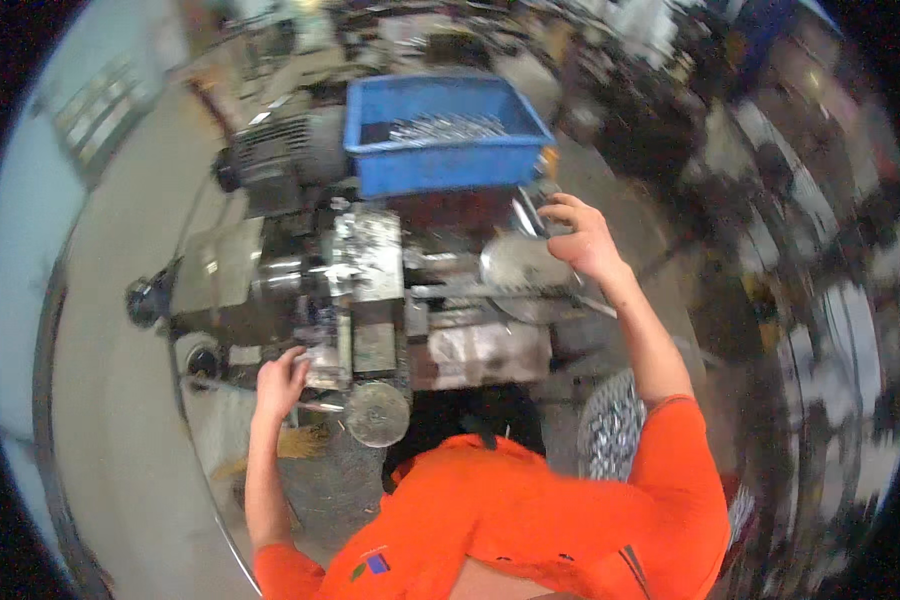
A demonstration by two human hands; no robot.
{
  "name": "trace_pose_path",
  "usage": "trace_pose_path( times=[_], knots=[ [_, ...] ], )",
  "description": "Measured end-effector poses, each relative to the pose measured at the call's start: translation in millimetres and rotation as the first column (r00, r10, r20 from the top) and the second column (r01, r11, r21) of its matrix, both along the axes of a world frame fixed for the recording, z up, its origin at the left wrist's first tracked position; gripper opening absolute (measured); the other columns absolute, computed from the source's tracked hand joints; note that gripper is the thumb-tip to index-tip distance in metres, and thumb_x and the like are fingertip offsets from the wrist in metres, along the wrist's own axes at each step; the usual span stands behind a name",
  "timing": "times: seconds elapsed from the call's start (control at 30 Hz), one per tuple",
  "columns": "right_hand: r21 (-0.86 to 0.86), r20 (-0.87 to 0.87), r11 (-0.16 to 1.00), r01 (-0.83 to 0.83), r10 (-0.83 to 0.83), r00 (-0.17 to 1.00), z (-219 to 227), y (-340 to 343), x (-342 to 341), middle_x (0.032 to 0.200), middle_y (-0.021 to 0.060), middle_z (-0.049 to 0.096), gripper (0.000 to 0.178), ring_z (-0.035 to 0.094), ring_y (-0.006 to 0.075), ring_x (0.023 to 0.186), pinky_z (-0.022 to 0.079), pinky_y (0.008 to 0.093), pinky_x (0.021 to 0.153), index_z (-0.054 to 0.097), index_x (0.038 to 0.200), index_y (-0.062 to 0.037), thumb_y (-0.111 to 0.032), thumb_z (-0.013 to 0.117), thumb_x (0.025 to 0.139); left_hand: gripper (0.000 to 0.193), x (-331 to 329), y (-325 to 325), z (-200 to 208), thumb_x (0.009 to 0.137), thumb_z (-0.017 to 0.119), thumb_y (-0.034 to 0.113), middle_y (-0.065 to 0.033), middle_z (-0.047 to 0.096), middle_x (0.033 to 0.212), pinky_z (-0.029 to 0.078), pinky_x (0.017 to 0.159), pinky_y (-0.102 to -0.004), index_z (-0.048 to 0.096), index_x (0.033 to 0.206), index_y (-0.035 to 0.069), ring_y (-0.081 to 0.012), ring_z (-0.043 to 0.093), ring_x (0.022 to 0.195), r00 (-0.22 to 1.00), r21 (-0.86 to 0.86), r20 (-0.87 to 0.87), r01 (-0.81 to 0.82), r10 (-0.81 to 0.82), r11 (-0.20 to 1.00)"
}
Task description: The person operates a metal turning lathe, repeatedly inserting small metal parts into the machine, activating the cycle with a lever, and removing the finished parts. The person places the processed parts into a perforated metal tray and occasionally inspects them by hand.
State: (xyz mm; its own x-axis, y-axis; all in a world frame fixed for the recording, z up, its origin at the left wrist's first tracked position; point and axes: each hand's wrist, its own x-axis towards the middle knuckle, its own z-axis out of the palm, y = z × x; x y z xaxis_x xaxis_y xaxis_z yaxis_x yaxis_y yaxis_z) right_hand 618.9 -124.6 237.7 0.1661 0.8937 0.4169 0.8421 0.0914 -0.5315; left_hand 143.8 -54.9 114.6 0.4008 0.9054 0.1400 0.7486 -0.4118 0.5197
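A small metal lathe-like machine [368, 255] stands in front of me, its metal parts shiny and blurred. At its near left side, my left hand [278, 386] has thumb and fingers drawn together in a pinch; what they hold, if anything, is too small and smeared to make out. My right hand [585, 240] is raised at the machine's right end, thumb and curled fingers apart, close beside a shiny metal bar [528, 213] and a round metal disc [522, 264]. Whether it touches the bar is unclear. A round grey knob [377, 414] sits at the machine's front.
Behind the machine is a blue plastic bin [450, 165] with small metal parts inside. A motor [275, 150] sits at the back left. A container of shiny metal pieces [615, 428] lies by my right side. Yellow bristles [303, 441] show below my left hand; cluttered equipment fills the right.
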Motion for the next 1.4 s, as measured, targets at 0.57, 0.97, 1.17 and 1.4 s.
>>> trace_pose_path(
  times=[0.57,0.97,1.17,1.4],
  knots=[
    [-0.639,0.334,0.538,0.55,-0.45,0.828,-236.6,-311.5,85.8,0.096,0.0129,0.06,0.026,0.058,0.0285,0.087,0.048,0.0351,0.078,0.067,0.076,-0.009,-0.022,0.059,0.055,0.026,1.7,22.5,-61.8,0.086,0.053,0.013,-0.0072,0.059,0.079,0.045,0.062,-0.0262,0.053,0.107,-0.002,-0.0131,0.056,0.07,0.999,-0.344,0.035,-0.02,0.034,0.939],
    [-0.69,0.401,0.444,0.571,-0.423,0.813,-246.1,-303.8,91.1,0.117,0.0095,0.052,0.031,0.048,0.0289,0.107,0.04,0.0337,0.091,0.069,0.086,-0.0143,-0.022,0.058,0.058,0.031,-7.2,26.0,-78.5,0.085,0.054,0.016,-0.0065,0.061,0.072,0.042,0.053,-0.0235,0.053,0.107,-0.006,-0.0089,0.054,0.06,0.989,-0.32,0.1,-0.074,0.111,0.945],
    [-0.711,0.401,0.432,0.555,-0.4,0.824,-263.2,-306.3,101.6,0.101,0.0121,0.059,0.027,0.051,0.0284,0.101,0.043,0.0347,0.088,0.069,0.08,-0.012,-0.021,0.056,0.059,0.033,-5.8,30.2,-79.4,0.086,0.053,0.017,-0.0068,0.06,0.074,0.045,0.056,-0.0247,0.052,0.11,-0.006,-0.0099,0.054,0.063,0.987,-0.37,0.087,-0.093,0.134,0.924],
    [-0.645,0.469,0.456,0.613,-0.397,0.789,-254.7,-299.2,92.2,0.096,0.0115,0.06,0.025,0.053,0.0281,0.097,0.044,0.0343,0.085,0.07,0.077,-0.0153,-0.024,0.056,0.058,0.031,-5.0,26.0,-75.2,0.083,0.055,0.02,-0.0101,0.061,0.074,0.045,0.058,-0.0278,0.056,0.105,-0.002,-0.0122,0.056,0.065,0.992,-0.289,0.028,-0.111,0.125,0.951]
  ],
)
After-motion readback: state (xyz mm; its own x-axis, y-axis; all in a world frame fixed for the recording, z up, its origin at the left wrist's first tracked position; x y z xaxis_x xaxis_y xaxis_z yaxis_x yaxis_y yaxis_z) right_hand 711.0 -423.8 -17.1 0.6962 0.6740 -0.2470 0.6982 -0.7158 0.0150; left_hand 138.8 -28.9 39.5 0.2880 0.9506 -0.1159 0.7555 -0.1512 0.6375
